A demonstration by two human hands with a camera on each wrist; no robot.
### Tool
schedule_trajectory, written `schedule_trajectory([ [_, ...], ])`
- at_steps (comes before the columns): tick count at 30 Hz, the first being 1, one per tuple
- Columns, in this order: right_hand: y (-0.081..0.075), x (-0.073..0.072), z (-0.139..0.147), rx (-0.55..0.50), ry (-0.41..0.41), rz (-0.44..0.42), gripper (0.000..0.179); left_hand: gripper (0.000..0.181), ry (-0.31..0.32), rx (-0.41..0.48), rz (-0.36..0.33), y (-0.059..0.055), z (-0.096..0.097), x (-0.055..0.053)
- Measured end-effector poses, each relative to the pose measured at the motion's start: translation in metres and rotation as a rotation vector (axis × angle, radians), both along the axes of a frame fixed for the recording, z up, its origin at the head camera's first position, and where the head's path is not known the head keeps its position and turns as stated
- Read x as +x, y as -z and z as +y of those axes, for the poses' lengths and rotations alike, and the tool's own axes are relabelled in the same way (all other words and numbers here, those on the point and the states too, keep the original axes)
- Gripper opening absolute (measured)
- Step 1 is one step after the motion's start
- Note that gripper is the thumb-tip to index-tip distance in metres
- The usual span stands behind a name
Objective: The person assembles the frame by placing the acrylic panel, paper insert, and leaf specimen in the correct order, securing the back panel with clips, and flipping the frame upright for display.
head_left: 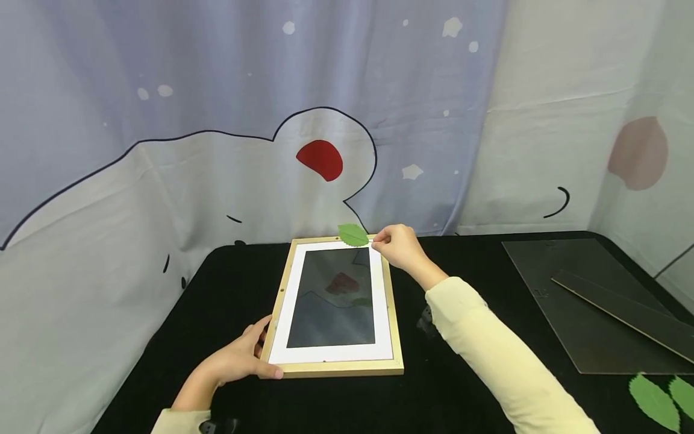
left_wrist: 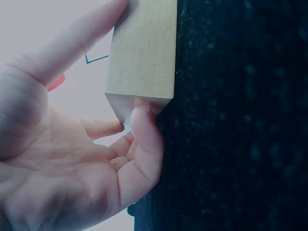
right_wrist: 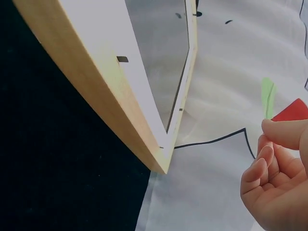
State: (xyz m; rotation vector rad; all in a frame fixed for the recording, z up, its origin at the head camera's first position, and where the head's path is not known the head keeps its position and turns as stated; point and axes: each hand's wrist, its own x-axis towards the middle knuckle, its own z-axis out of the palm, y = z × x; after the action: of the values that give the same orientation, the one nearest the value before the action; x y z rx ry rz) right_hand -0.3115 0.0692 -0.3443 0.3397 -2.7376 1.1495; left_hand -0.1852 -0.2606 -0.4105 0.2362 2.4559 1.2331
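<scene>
A light wooden picture frame [head_left: 397,337] lies on the black table, its white mat [head_left: 331,354] around a dark, reflective panel [head_left: 331,319]. My left hand [head_left: 233,358] grips its near left corner. The thumb is on the top face and the fingers bend at the side, as the left wrist view shows close to the wooden bar [left_wrist: 143,53]. Above the frame's far edge, my right hand [head_left: 398,246] pinches a green leaf [head_left: 353,235] by its stem end between thumb and fingers. The right wrist view shows this leaf [right_wrist: 268,91] nearly edge-on.
Toward the right of the black table [head_left: 461,374] lies a large dark board [head_left: 564,313] with a narrow dark strip [head_left: 612,304] across it. Two more green leaves [head_left: 653,401] are at the near right. A patterned curtain [head_left: 217,181] hangs behind the table.
</scene>
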Motion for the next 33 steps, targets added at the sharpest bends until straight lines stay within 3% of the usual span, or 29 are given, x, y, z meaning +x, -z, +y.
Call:
schedule_trajectory([
  [19,0.021,-0.029,-0.026,-0.078,0.006,-0.060,0.014,0.114,-0.015,0.000,-0.018,0.004,-0.002,0.000],
  [33,0.041,-0.040,-0.036,-0.086,0.059,-0.113,0.010,0.115,0.000,0.011,-0.029,0.004,-0.001,0.001],
])
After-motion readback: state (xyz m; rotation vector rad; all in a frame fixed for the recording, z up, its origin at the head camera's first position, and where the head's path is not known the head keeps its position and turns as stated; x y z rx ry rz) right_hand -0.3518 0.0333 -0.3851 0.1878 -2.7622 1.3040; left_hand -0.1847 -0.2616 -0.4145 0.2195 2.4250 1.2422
